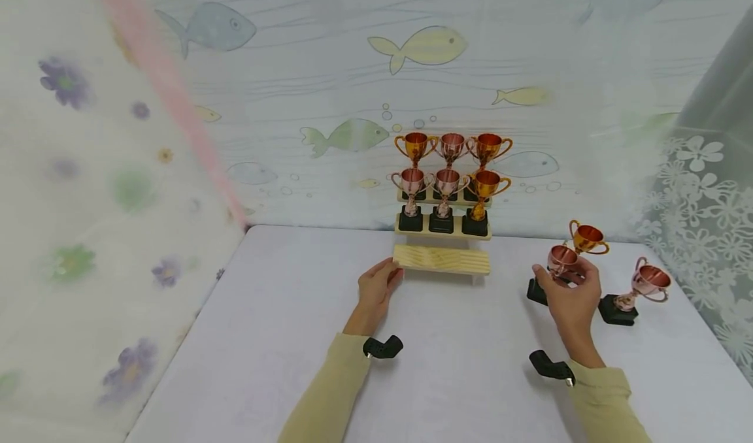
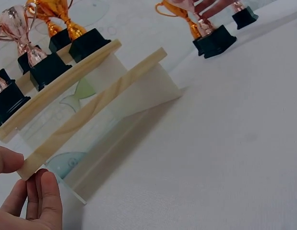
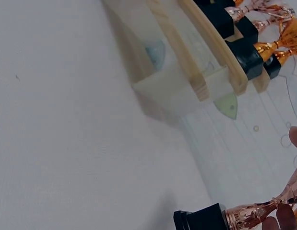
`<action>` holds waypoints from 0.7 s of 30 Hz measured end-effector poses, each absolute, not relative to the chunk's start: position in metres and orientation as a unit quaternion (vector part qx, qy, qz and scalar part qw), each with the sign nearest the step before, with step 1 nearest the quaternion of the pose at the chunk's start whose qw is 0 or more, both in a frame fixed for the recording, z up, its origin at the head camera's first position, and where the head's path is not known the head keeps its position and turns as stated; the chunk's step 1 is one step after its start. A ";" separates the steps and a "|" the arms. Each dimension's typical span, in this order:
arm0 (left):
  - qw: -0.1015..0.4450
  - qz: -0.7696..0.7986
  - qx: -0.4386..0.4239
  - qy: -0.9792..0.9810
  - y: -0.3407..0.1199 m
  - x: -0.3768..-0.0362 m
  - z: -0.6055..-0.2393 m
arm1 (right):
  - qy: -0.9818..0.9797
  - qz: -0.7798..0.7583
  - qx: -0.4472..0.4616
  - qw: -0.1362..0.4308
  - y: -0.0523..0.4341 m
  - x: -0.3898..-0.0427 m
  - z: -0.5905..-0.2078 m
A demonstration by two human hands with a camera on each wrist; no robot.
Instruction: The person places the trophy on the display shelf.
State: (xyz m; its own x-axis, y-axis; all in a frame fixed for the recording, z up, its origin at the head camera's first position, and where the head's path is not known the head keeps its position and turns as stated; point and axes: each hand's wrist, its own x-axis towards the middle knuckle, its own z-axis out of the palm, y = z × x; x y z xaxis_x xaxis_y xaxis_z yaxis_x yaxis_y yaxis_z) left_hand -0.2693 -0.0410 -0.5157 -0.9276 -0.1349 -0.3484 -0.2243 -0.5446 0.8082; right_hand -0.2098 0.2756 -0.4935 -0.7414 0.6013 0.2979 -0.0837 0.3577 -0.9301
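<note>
While six small trophies already stand on the upper two steps of a three-tier wooden display stand (image 1: 442, 259), its lowest step is bare. That stand sits at the back of a white table (image 1: 294, 338), against a wall papered with pale fish. At the stand's left end, the left hand (image 1: 376, 291) pinches the edge of the bottom wooden step between thumb and curled fingers (image 2: 42, 196), as if steadying it. To the right of the stand, the right hand (image 1: 570, 296) has its fingers wrapped round the stem of a rose-coloured trophy (image 1: 559, 263) whose black base is on or just above the table; which one cannot be told. Just behind that trophy stands a gold trophy (image 1: 588, 239), and further right of the stand a second rose-coloured trophy (image 1: 641, 289). By this showing, two tiers are filled and three trophies are left for the bottom step.
</note>
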 end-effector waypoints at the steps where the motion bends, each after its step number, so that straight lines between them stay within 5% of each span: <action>1: 0.027 0.857 -0.187 0.479 -0.041 -0.270 -0.516 | -0.758 0.542 -0.166 0.321 0.276 -0.211 -0.493; 21: 0.022 0.851 -0.178 0.493 -0.045 -0.274 -0.518 | -0.757 0.523 -0.180 0.348 0.283 -0.213 -0.492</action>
State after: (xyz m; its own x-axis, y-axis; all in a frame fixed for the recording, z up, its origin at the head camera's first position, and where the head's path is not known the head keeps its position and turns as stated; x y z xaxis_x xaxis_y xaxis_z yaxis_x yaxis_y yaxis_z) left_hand -0.2744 -0.0451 -0.5185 -0.9359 -0.1378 -0.3243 -0.2129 -0.5124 0.8320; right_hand -0.2127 0.2830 -0.4916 -0.6931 0.6367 0.3381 -0.0902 0.3887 -0.9169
